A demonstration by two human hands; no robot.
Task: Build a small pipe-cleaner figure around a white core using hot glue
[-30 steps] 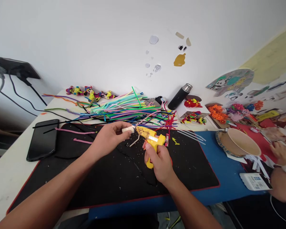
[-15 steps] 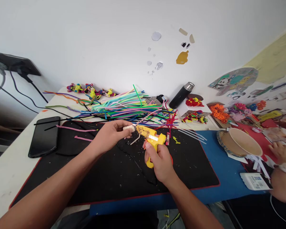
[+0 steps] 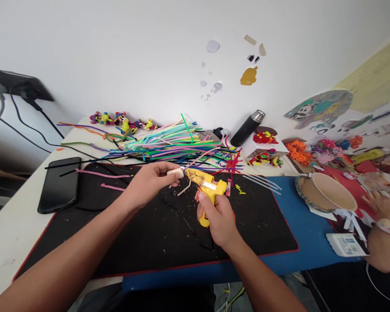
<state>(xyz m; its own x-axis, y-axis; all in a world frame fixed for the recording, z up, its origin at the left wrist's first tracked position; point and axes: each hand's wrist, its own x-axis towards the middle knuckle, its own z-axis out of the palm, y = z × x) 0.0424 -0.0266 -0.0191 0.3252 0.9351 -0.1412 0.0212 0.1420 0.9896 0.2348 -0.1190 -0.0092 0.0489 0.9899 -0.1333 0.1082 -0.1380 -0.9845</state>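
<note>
Print on the white rectangular sticker (image 3: pixel 209 186) of the yellow plastic glue gun (image 3: pixel 212 195), mid-frame, is too small to read. The gun's nozzle points left and slightly up, its barrel slanting down rightward; the right hand (image 3: pixel 220 221) wraps round its handle. The left hand (image 3: pixel 152 182) pinches a small cream-white rounded piece (image 3: pixel 179 173) just beside the nozzle, left of centre

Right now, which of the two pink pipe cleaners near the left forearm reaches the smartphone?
The upper pink pipe cleaner: its left end reaches the smartphone. The lower pink pipe cleaner stops short, on the black mat.
</note>
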